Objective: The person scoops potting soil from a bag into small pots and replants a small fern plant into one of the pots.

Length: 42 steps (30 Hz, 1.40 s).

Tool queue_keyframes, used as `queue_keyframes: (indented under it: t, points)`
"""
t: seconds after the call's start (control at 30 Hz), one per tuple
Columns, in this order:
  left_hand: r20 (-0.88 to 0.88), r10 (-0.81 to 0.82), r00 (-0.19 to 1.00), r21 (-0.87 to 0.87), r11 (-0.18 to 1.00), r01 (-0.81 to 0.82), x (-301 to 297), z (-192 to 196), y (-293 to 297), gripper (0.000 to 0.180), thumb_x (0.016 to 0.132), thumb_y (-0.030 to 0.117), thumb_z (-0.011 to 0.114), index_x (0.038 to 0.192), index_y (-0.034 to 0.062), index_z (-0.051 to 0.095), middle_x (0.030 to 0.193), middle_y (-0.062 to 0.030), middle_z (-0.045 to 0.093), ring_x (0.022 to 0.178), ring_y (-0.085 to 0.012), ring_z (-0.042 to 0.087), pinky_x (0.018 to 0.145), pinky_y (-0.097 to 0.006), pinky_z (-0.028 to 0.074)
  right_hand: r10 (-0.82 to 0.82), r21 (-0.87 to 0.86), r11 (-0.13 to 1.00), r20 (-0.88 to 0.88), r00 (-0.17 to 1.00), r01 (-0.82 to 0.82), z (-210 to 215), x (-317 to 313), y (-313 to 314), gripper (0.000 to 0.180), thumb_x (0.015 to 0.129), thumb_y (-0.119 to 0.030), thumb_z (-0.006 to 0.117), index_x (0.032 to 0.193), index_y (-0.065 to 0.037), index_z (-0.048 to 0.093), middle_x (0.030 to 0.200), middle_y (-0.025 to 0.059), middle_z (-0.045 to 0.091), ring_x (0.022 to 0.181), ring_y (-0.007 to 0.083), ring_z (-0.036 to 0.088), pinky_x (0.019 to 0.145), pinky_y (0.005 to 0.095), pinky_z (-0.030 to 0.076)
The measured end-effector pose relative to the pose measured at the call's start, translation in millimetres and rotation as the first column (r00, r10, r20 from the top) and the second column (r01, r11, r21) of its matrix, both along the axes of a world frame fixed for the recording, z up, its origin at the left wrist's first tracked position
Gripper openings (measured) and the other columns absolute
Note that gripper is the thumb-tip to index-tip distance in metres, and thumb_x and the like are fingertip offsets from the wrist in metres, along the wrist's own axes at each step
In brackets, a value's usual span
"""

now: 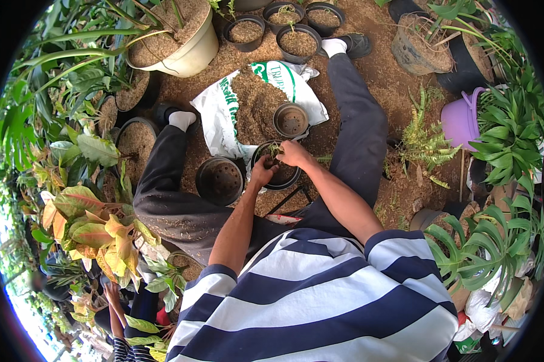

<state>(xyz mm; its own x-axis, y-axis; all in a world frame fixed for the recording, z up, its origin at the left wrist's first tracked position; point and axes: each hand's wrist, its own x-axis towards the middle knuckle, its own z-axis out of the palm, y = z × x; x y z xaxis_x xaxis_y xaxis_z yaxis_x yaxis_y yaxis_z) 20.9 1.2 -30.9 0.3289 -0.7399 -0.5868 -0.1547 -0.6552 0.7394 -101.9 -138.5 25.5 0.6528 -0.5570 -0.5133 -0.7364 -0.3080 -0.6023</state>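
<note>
A black pot stands between my legs, and both of my hands are over it. In its mouth is a small green seedling. My left hand closes on the seedling's lower part from the left, its fingers partly hidden. From the right, my right hand pinches the seedling higher up. Just beyond, a small pot with drain holes rests on a torn white and green sack, beside loose brown potting mix. Left of my hands sits another black pot, its holed bottom showing.
Several small black pots with soil and sprouts, one of them a front pot, stand at the far side. A large cream pot is far left, a purple bucket right. Leafy plants line both sides. Another person's hands show lower left.
</note>
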Motion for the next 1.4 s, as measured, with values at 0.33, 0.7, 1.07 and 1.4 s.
queue_keyframes:
  t: [0.33,0.7,1.07,1.4]
  points:
    - [0.112,-0.041,0.993,0.002,0.999,0.041,-0.3,13.9,-2.6,0.066,0.075,0.026,0.079,0.129,-0.0037,0.053,0.117,-0.0223,0.063,0.108,-0.0290,0.062,0.091,-0.038,0.049,0.109,-0.045,0.993,-0.032,0.994,-0.110,12.7,5.1,4.4,0.044,0.077,-0.017,0.075,0.113,0.004,0.061,0.110,0.0266,0.064,0.105,0.0384,0.062,0.087,0.0446,0.052]
    - [0.202,-0.115,0.973,-0.012,0.993,0.120,-2.9,15.3,-0.3,0.061,0.076,0.031,0.079,0.122,-0.0037,0.059,0.105,-0.0217,0.066,0.095,-0.0316,0.066,0.085,-0.040,0.051,0.051,-0.001,0.999,-0.088,0.995,-0.051,12.5,11.0,8.7,0.040,0.078,-0.014,0.074,0.110,0.005,0.059,0.109,0.0290,0.062,0.103,0.0440,0.061,0.082,0.0482,0.053]
    - [0.118,-0.136,0.984,0.051,0.990,0.130,-0.7,16.7,0.2,0.056,0.076,0.034,0.077,0.115,-0.0043,0.065,0.102,-0.0232,0.069,0.098,-0.0305,0.067,0.085,-0.038,0.051,0.098,0.120,0.990,-0.154,0.983,-0.080,-8.3,6.8,9.2,0.050,0.078,-0.011,0.071,0.126,-0.004,0.058,0.126,0.0226,0.058,0.118,0.0371,0.055,0.099,0.0437,0.047]
    - [0.106,-0.123,0.987,-0.003,0.992,0.124,-1.5,20.0,-1.7,0.057,0.076,0.029,0.078,0.118,-0.0045,0.060,0.103,-0.0201,0.068,0.095,-0.0283,0.066,0.083,-0.037,0.051,0.034,0.139,0.990,-0.029,0.999,-0.030,-19.0,5.9,7.1,0.032,0.083,-0.003,0.059,0.114,-0.006,0.067,0.115,0.0211,0.065,0.110,0.0371,0.060,0.091,0.0447,0.049]
